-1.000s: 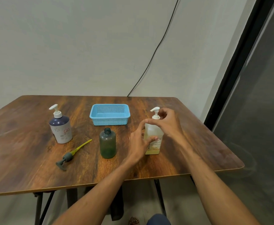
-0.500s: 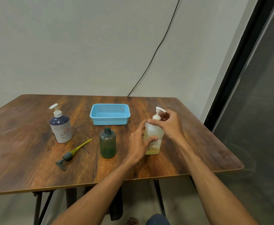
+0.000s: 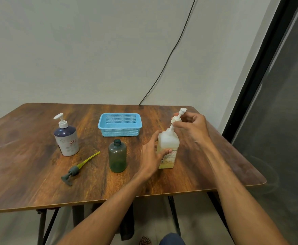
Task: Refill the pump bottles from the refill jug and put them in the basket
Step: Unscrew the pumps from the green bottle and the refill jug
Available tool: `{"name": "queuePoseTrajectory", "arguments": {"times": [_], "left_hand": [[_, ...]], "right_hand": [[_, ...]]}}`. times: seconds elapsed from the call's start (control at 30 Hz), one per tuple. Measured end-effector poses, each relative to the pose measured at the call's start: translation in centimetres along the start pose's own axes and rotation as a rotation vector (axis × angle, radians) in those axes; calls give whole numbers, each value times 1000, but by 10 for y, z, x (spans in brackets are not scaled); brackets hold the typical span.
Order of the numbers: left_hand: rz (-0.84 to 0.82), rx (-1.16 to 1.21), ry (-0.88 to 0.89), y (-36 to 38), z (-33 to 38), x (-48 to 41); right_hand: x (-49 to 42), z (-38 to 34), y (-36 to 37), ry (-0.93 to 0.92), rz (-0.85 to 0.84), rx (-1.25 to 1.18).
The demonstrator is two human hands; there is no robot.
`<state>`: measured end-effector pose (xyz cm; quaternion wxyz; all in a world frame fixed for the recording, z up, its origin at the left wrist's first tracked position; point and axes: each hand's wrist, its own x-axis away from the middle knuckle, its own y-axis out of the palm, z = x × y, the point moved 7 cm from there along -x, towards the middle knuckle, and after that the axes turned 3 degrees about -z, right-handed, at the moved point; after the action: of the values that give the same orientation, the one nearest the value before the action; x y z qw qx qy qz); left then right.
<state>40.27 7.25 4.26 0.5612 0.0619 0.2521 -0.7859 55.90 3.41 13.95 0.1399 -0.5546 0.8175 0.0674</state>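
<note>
Pump bottle (image 3: 168,144) upright, pump head (image 3: 181,112) tilted right

Basket (image 3: 120,132) behind uncapped bottle (image 3: 117,156) — loose pump (image 3: 74,171) left.

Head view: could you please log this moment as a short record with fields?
left hand: grips the clear bottle, upright on the table
right hand: pinches the white pump, raised and tilted above the neck
green bottle: upright, uncapped
grey pump: lying on the table
basket: holds nothing
purple bottle: pump on
</note>
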Motion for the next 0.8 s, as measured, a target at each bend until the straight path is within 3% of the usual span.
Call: {"name": "queuePoseTrajectory", "arguments": {"times": [0.43,0.8], "left_hand": [[1,-1,13,-1,3,1],[0,-37,15,0,0,0]], "right_hand": [[5,-77,-59,-245,209,-117],[19,-62,-87,-298,417,-188]]}}
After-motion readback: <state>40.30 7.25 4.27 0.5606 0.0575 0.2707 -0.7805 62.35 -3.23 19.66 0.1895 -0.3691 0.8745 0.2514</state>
